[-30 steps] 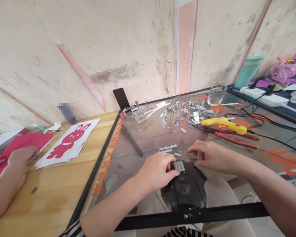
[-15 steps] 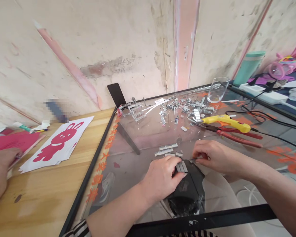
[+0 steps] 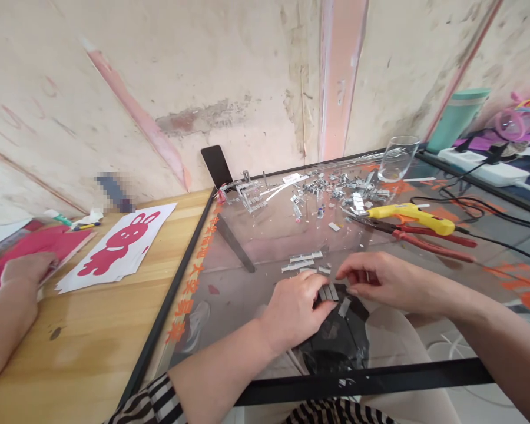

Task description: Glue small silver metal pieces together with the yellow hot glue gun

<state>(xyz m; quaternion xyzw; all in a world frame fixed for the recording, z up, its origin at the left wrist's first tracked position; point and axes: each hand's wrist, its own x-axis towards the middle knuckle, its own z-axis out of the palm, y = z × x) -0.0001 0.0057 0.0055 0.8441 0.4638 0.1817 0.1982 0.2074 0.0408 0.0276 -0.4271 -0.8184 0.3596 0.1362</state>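
Observation:
My left hand (image 3: 294, 309) is closed, thumb and fingers pinching a small block of grey ribbed strips (image 3: 329, 292) over a dark black patch (image 3: 335, 341) at the table's front. Whether that patch lies on the glass or beneath it, I cannot tell. Just right of the block is a loose small grey piece (image 3: 344, 307). Above it hovers my right hand (image 3: 375, 277), its thumb and forefinger slightly apart with nothing visible between them. Several narrow grey strips (image 3: 302, 261) lie on the glass beyond my left hand.
Scattered silvery scraps (image 3: 322, 188) cover the glass table's back. To the right are a yellow glue gun (image 3: 415, 218), red-handled pliers (image 3: 433, 247) and a drinking glass (image 3: 397, 159). A phone (image 3: 216, 166) leans at the wall. Another person's hand (image 3: 29, 271) rests on red paper at left.
My right hand has let go of the small grey piece, which now lies beside the block, and its fingers have lifted slightly away. My left hand keeps its hold. The view has shifted left.

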